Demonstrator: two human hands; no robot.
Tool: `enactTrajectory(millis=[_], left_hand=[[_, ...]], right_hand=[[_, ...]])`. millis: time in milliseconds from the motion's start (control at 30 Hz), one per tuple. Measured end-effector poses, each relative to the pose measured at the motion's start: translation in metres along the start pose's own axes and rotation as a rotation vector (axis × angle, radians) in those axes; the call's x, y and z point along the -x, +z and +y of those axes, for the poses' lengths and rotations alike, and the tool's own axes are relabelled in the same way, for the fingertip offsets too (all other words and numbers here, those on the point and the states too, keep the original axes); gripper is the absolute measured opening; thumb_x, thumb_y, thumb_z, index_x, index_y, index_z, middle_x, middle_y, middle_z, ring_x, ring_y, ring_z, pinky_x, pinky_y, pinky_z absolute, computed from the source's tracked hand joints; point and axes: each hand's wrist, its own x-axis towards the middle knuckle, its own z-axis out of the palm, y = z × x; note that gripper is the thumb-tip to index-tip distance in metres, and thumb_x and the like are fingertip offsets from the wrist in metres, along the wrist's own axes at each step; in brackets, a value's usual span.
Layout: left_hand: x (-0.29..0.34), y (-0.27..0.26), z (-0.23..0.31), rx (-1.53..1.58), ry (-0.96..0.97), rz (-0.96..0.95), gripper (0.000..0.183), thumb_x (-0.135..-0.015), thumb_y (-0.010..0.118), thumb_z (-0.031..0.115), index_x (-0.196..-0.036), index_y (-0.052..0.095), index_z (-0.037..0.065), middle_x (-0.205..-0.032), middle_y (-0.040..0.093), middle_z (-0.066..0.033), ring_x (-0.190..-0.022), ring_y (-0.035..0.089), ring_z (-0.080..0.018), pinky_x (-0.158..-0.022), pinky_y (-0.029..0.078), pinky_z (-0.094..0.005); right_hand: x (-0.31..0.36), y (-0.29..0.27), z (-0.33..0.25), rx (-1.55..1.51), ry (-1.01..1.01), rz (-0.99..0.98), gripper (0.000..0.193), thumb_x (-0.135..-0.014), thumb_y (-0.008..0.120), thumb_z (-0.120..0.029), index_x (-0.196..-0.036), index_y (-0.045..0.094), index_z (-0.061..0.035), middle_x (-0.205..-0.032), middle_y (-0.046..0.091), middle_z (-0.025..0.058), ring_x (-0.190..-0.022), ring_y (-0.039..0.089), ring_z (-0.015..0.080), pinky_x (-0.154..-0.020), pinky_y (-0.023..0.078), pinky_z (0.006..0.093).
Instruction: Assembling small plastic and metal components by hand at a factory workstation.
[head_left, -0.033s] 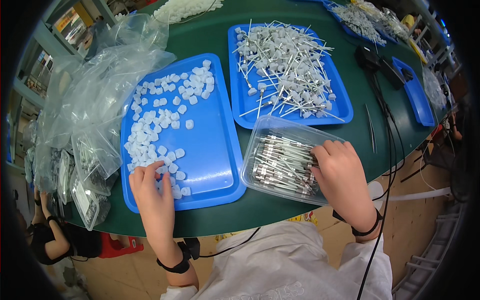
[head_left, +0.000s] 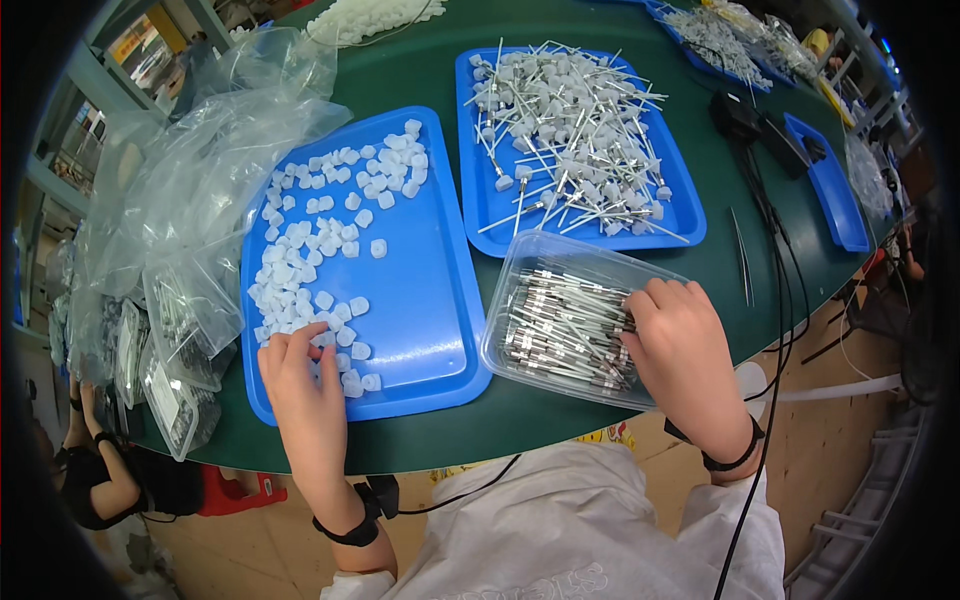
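On my green table [head_left: 720, 290], the left blue tray [head_left: 415, 270] holds loose white caps [head_left: 290, 265], mostly along its left side; the far right blue tray [head_left: 485, 215] is heaped with capped rods [head_left: 580, 140]. Nearer, a clear box [head_left: 497, 330] holds thin pale rods [head_left: 565, 330] with shiny metal parts. Clear plastic bags [head_left: 190, 190] crowd the left tray's far left edge; black cables [head_left: 772, 215] and tweezers [head_left: 740, 255] lie right. My left hand [head_left: 305, 390] has thumb and forefinger apart over the near caps. My right hand [head_left: 680, 345] reaches the rods' right ends (I can't tell whether it pinches one).
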Motion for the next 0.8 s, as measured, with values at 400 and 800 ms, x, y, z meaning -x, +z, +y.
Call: enactTrajectory(millis=[400,800], left_hand=[[0.003,0.003,0.008,-0.005,-0.015,0.055,0.018,-0.075,0.060,0.002,-0.093,0.057,0.001,-0.085,0.049,-0.0097,-0.085,0.047,-0.0256,-0.077,0.039,-0.0334],[0.004,-0.002,0.014,0.064,0.057,-0.056,0.021,-0.070,0.064,0.001,-0.090,0.057,0.000,-0.078,0.054,-0.0090,-0.072,0.051,-0.0201,-0.066,0.042,-0.0303]], right_hand=[[0.001,-0.014,0.004,-0.439,0.163,0.212,0.010,-0.068,0.063,0.001,-0.075,0.057,0.0020,-0.067,0.053,0.0117,-0.066,0.053,0.0264,-0.061,0.043,0.0327],[0.013,-0.018,-0.004,-1.327,0.307,0.285,0.020,-0.071,0.063,0.007,-0.092,0.065,0.0059,-0.089,0.057,0.0117,-0.080,0.056,0.0177,-0.073,0.043,0.0260]])
